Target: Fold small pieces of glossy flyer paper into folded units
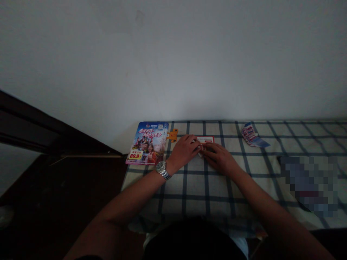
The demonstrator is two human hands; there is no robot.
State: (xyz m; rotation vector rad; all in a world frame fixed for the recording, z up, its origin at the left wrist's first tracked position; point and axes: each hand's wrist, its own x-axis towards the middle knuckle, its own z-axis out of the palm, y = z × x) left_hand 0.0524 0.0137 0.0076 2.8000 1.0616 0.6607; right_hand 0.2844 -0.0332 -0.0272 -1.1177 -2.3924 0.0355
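A red-and-white printed sheet of paper (207, 139) lies on the checked tablecloth, its near part folded up under my fingers. My left hand (187, 147), with a metal watch (162, 168) on its wrist, is closed on the left side of the folded edge. From the right, my right hand (219, 156) pinches the same fold, its fingertips almost meeting those of the left. Fingers cover much of the paper. Just left of my left hand sits a small orange bear-shaped piece (172, 135).
A stack of colourful flyers (148, 142) lies at the table's left end. On the right is a folded piece of printed paper (252, 136), and nearer me a blurred-out dark object (307, 184). The checked tablecloth (195, 187) meets a pale wall (173, 65) behind.
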